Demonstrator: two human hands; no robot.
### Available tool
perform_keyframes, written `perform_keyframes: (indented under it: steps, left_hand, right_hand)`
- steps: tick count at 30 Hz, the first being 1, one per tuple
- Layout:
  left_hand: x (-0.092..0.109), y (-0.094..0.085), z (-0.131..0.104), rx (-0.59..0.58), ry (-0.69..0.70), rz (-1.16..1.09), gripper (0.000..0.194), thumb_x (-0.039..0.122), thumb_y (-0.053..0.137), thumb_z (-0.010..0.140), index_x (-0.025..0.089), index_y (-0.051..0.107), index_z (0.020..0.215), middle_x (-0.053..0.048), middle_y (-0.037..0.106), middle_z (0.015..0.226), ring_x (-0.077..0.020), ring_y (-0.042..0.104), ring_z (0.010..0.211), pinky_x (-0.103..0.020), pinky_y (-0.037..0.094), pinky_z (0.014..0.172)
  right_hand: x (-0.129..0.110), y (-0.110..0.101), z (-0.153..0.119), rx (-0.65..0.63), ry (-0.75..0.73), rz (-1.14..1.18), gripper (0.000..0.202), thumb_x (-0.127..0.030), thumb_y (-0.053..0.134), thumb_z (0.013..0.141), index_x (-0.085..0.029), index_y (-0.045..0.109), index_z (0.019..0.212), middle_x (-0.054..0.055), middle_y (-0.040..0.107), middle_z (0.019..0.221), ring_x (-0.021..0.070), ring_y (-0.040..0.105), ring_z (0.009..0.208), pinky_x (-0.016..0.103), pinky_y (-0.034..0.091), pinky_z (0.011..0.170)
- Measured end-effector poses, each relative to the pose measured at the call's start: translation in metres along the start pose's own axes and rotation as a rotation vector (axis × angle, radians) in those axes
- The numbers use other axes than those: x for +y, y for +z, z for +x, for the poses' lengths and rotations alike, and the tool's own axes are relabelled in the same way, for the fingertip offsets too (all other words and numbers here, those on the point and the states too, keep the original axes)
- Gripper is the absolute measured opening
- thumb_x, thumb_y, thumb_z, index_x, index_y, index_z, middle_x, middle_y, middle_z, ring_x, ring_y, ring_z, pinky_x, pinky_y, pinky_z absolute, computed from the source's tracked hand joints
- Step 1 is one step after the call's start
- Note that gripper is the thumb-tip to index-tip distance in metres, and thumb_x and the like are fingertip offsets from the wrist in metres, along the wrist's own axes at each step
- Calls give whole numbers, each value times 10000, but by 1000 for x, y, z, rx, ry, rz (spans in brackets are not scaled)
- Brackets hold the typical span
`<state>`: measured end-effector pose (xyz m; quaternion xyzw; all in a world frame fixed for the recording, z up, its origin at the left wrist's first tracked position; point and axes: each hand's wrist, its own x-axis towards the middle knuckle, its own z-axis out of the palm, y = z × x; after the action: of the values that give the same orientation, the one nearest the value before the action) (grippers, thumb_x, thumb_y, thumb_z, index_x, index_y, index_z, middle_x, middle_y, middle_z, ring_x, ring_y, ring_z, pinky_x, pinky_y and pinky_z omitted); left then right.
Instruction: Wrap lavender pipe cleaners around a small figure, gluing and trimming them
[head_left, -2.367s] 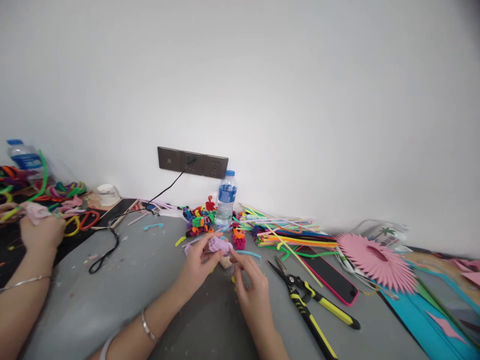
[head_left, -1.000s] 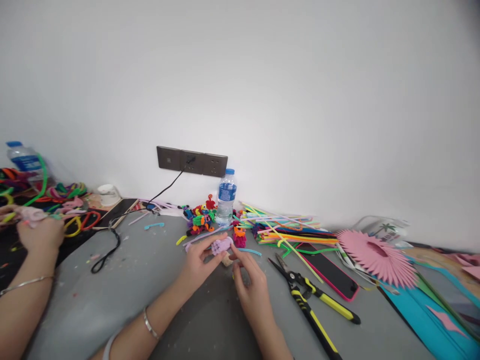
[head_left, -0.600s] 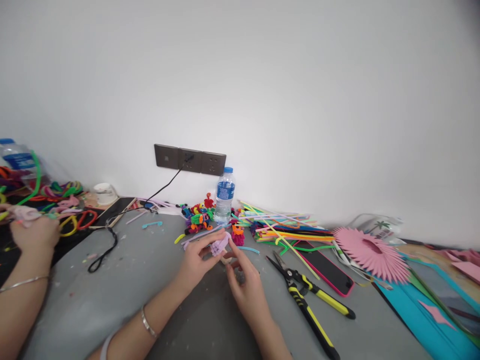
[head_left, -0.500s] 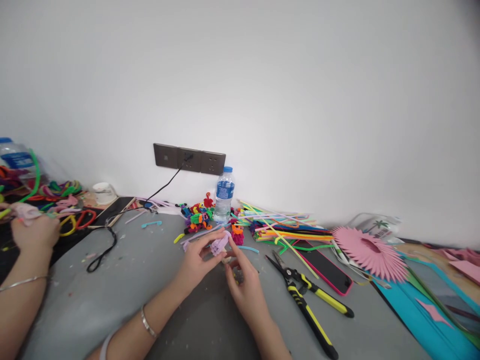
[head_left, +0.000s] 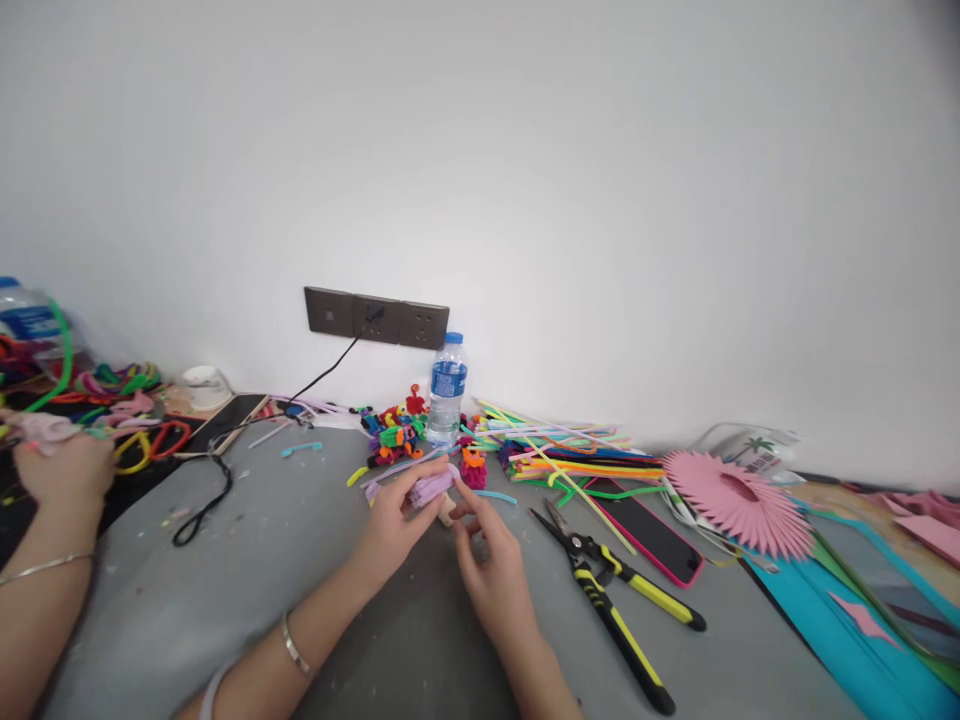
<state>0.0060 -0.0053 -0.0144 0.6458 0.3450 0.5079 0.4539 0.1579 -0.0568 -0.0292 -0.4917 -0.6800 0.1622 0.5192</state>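
A lilac fuzzy piece (head_left: 433,487), which looks like bundled or coiled pipe cleaner, is held above the grey table. My left hand (head_left: 397,525) is closed round its left side, thumb below and fingers above. My right hand (head_left: 491,560) is closed at its right end, the index fingertip against it and the other fingers curled beneath. Fingers partly hide the piece. Behind it lie colourful pipe-cleaner figures (head_left: 397,435) and an orange and magenta figure (head_left: 474,468). Pliers-like cutters (head_left: 600,575) with yellow and black handles rest open to the right of my right hand.
A water bottle (head_left: 448,390) stands by the wall, beside a pipe-cleaner bundle (head_left: 570,455). Rightward lie a phone (head_left: 652,535) and a pink pleated paper ring (head_left: 739,500). A black cable (head_left: 225,490) lies leftward. Another person's hand (head_left: 64,470) works at far left.
The lilac piece has tipped and turned between my fingers, lying flatter now. My right fingers have shifted slightly. At far left, the other person's hand has moved a little.
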Motion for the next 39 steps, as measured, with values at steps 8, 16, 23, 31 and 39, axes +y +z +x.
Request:
perform_keyframes:
  steps: [8, 16, 23, 31, 39]
  left_hand:
    - [4, 0, 1, 33, -11, 43, 336, 283, 618, 881, 195, 677, 1200, -99, 676, 1337, -254, 636, 1230, -392, 493, 1074]
    - [-2, 0, 2, 108, -89, -54, 372, 421, 689, 838, 191, 695, 1129, -99, 727, 1215, -255, 701, 1063, -342, 577, 918]
    - [3, -2, 7, 112, -177, -193, 445, 472, 759, 755, 164, 693, 1071, -117, 736, 1163, -252, 734, 957, -354, 618, 823]
    - [2, 0, 10, 166, -321, -379, 513, 405, 846, 684, 149, 675, 1095, -105, 750, 1106, -237, 749, 943, -380, 591, 913]
    - [6, -2, 11, 129, -426, -424, 520, 411, 828, 699, 159, 700, 1136, -61, 764, 898, -150, 697, 668, -248, 560, 617]
  right_hand:
    - [0, -2, 0, 207, 70, 87, 217, -207, 504, 944, -188, 565, 1151, 26, 669, 813, 149, 620, 646, 251, 502, 623]
    - [5, -2, 1, 346, 176, 240, 276, -385, 621, 911, -217, 490, 735, -17, 551, 676, 144, 522, 607, 246, 429, 570]
    - [3, -3, 3, 308, 106, 224, 328, -389, 702, 860, -201, 531, 652, -9, 557, 669, 146, 498, 601, 259, 384, 566]
    - [1, -4, 3, 300, 183, 268, 355, -450, 516, 969, -202, 538, 716, 1, 555, 698, 148, 504, 603, 264, 400, 577]
    - [2, -1, 0, 253, 270, 343, 296, -446, 471, 987, -202, 574, 856, -25, 531, 668, 131, 476, 542, 249, 420, 538]
